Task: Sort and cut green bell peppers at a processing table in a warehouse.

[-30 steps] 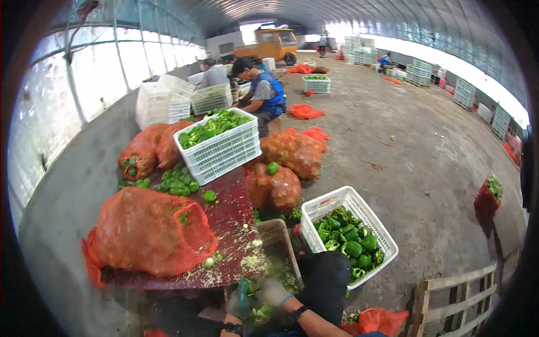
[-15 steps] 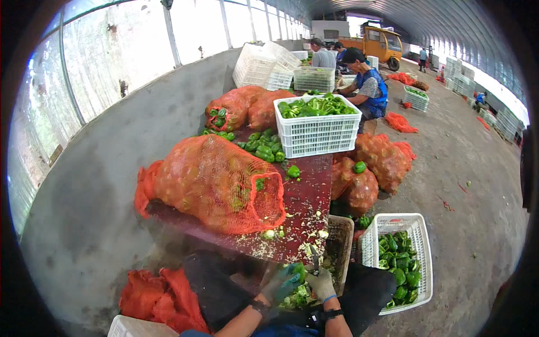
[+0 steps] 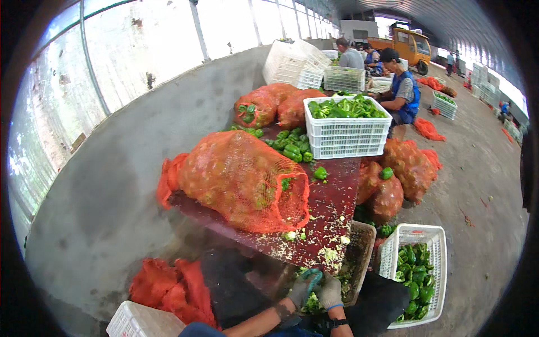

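Note:
My left hand (image 3: 303, 288), in a grey glove with teal on it, is closed beside my right hand (image 3: 328, 292), in a pale glove with its fingers curled. The hands nearly touch, just below the near edge of the dark red table (image 3: 332, 194). What either one grips is hidden by the gloves. Cut green pepper pieces (image 3: 312, 305) lie under them. On the table, an orange mesh sack (image 3: 236, 180) lies on its side, its mouth toward the right. Pale seeds and scraps (image 3: 328, 254) are strewn at the table's near corner.
Right of my knee stands a white crate (image 3: 445, 264) of green peppers; a dirty crate (image 3: 368, 236) sits by the table. Another white crate (image 3: 348, 137) of cut peppers stands on the table. Full sacks (image 3: 410, 168) rest on the floor. A co-worker (image 3: 404, 92) sits beyond.
The view has swung left, shifting the scene rightward. My hands have come closer together; the green pepper in my left hand and the knife by my right no longer show.

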{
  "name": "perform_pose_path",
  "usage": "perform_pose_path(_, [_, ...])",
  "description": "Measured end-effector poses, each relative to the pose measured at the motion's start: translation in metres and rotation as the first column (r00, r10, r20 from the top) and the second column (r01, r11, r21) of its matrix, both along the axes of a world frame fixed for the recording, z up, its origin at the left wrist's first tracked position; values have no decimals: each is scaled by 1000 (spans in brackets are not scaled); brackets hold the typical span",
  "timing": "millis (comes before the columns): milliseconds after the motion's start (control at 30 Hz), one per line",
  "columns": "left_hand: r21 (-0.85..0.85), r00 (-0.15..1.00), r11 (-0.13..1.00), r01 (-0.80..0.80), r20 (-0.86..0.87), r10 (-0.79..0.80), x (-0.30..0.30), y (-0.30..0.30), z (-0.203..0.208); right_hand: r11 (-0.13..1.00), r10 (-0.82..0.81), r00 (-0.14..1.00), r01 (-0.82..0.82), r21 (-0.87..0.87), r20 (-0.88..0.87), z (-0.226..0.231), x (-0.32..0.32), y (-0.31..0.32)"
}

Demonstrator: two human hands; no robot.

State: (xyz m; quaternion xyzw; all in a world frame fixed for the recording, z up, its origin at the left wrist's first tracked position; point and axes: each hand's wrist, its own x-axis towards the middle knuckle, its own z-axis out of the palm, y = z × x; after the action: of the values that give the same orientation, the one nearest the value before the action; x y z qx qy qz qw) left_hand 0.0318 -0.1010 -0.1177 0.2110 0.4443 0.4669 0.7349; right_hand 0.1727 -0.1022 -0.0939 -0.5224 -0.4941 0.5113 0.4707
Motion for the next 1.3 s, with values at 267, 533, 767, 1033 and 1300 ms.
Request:
perform_pose_path(267, [269,823,942,198,-568,-11,19,10,13,882,-429,406,-4,-471,-807,1,-9,12])
perform_pose_path(533, [187,864,967,174,-501,-58,14,5,31,904,-383,392,-25,-426,-836,-47,1,20])
perform_pose_path(767, [200,987,976,-82,153,51,-27,3,-9,979,-203,871,176,103,448,-11,6,-2])
perform_pose_path(1033, [486,930,873,-30,335,-155,-68,20,114,918,-355,909,296,-264,-216,66,15,-7])
perform_pose_path(1300, [360,923,914,-187,383,38,-79,45,112,942,-301,941,269,-201,-153,57,12,1])
